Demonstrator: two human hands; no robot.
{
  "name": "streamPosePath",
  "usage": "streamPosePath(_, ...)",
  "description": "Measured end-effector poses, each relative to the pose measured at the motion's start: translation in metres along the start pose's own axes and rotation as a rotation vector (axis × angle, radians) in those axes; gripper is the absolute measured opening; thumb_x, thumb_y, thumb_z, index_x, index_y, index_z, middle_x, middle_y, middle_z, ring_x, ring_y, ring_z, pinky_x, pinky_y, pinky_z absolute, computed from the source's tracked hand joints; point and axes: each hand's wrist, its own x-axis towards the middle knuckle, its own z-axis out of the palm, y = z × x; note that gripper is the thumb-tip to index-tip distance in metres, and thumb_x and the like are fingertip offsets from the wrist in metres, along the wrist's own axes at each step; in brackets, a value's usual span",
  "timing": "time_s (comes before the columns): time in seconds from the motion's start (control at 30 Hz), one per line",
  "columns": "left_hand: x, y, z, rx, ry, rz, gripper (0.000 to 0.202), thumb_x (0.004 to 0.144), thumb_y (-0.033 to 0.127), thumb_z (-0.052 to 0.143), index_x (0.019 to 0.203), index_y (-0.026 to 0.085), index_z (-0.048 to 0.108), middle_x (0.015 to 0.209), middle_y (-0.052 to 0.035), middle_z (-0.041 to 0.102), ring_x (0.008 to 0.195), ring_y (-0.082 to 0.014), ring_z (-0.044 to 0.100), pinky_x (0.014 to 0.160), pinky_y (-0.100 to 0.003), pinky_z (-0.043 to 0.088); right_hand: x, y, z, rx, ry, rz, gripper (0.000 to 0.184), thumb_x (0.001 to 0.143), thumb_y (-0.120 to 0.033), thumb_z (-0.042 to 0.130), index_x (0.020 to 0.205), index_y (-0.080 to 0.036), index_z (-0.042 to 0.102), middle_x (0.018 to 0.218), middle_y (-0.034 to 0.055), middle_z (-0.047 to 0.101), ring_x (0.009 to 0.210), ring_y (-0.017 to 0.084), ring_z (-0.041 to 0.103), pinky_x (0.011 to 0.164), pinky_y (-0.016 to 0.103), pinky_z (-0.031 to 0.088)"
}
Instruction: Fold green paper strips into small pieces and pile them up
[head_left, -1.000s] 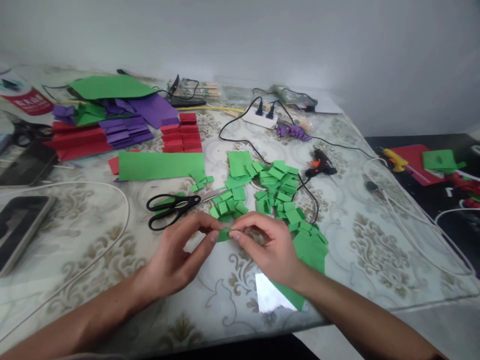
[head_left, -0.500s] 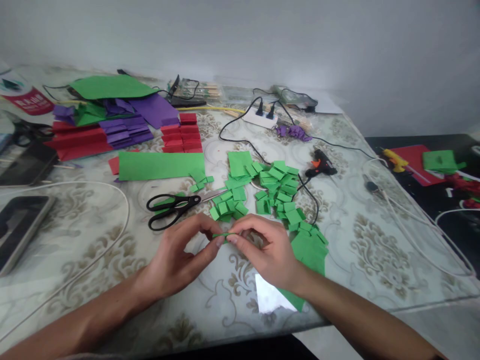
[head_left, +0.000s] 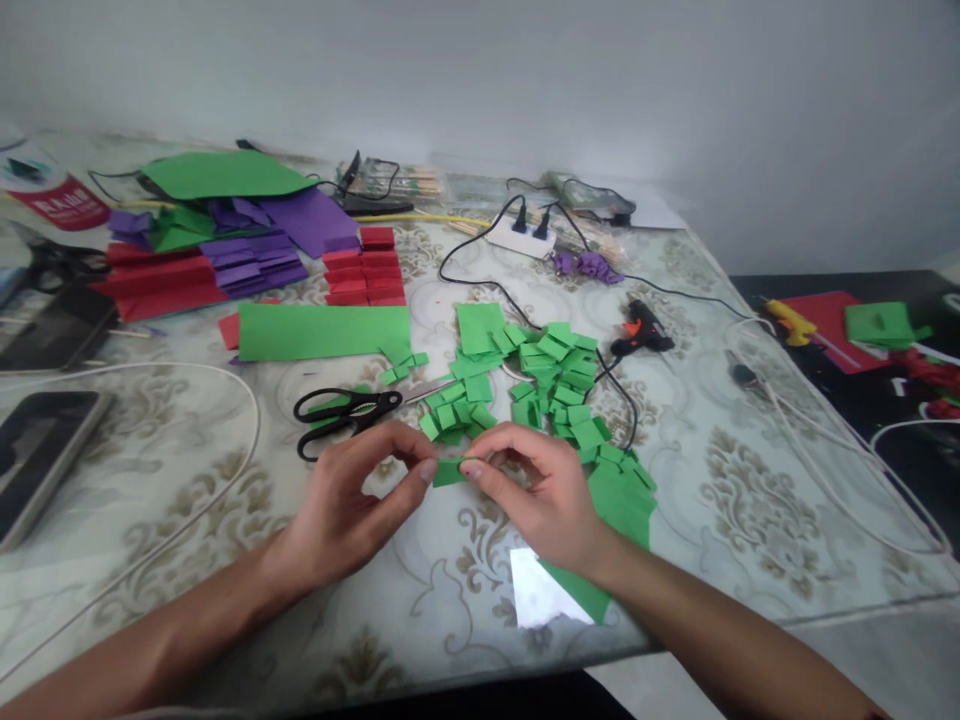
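A small piece of green paper (head_left: 450, 472) is stretched between my two hands, just above the table. My left hand (head_left: 367, 500) pinches its left end between thumb and forefinger. The right end is gripped by the thumb and fingers of my right hand (head_left: 529, 490). Right behind my hands lies a heap of small folded green paper pieces (head_left: 555, 360). Black-handled scissors (head_left: 349, 405) rest beyond my left hand, blades toward the heap. Under my right wrist is a larger green sheet (head_left: 626, 510), partly hidden.
A long green strip (head_left: 322, 332) lies at left, near folded red paper (head_left: 365, 272) and purple paper (head_left: 259, 262). A black glue gun (head_left: 643, 328) sits at right, its cord running by the heap. A power strip (head_left: 521, 236) is at the back; a phone (head_left: 41, 460) lies far left.
The small green paper has turned from nearly edge-on to showing its flat face. My left hand has shifted slightly left, while my right hand stays almost in place.
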Motion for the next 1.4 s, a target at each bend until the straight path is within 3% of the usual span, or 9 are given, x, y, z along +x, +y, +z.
streamPosePath(0.27,0.0026,0.0062,-0.0006,0.004,-0.088,0.092,0.012,0.095,0.015,0.062,0.104,0.021,0.066,0.092,-0.0014,0.075,0.083,-0.0162,0.072,0.076,-0.026,0.057,-0.0045,-0.0003,0.0050,-0.017,-0.068,0.005,0.007,0.091,-0.024,0.076,0.085,-0.020,0.076,0.079,0.0024,0.076,0.071,0.016,0.069,0.063,0.027,0.053)
streamPosePath(0.5,0.0022,0.0066,0.0029,0.049,-0.042,0.087,0.007,0.097,0.015,0.065,0.097,0.021,0.066,0.084,0.0009,0.074,0.074,-0.0139,0.070,0.070,-0.023,0.056,-0.0038,-0.0016,0.0046,-0.006,-0.082,0.032,0.007,0.091,-0.026,0.075,0.086,-0.021,0.076,0.079,0.0027,0.076,0.071,0.016,0.068,0.062,0.027,0.052)
streamPosePath(0.77,0.0029,0.0019,0.0009,0.048,-0.139,0.016,0.009,0.100,0.023,0.062,0.095,0.020,0.068,0.082,-0.0004,0.075,0.071,-0.0143,0.069,0.065,-0.023,0.053,-0.0028,0.0001,0.0027,0.045,-0.051,0.141,0.010,0.090,-0.029,0.076,0.088,-0.020,0.074,0.079,0.0017,0.074,0.070,0.015,0.066,0.064,0.027,0.051)
streamPosePath(1.0,0.0038,0.0046,0.0012,-0.047,-0.189,-0.090,0.022,0.102,0.029,0.059,0.085,0.017,0.069,0.075,-0.0015,0.071,0.067,-0.0146,0.064,0.063,-0.024,0.051,0.0003,-0.0032,0.0017,0.131,-0.240,0.236,0.016,0.091,-0.031,0.071,0.081,-0.018,0.070,0.070,-0.0007,0.063,0.062,0.013,0.055,0.056,0.025,0.043)
streamPosePath(1.2,0.0063,0.0052,-0.0001,-0.124,-0.193,-0.127,0.023,0.099,0.028,0.061,0.079,0.017,0.067,0.068,0.0003,0.065,0.063,-0.0135,0.059,0.059,-0.023,0.048,-0.0010,-0.0027,0.0009,0.157,-0.288,0.317,0.019,0.090,-0.034,0.072,0.082,-0.018,0.068,0.066,-0.0027,0.058,0.058,0.011,0.048,0.051,0.023,0.035)
streamPosePath(1.4,0.0063,0.0019,-0.0011,-0.145,-0.211,-0.151,0.029,0.102,0.033,0.058,0.078,0.018,0.065,0.069,-0.0006,0.066,0.064,-0.0145,0.059,0.061,-0.025,0.048,-0.0011,-0.0022,0.0015,0.212,-0.251,0.340,0.022,0.091,-0.037,0.075,0.084,-0.019,0.066,0.070,-0.0020,0.062,0.061,0.012,0.053,0.055,0.024,0.040)
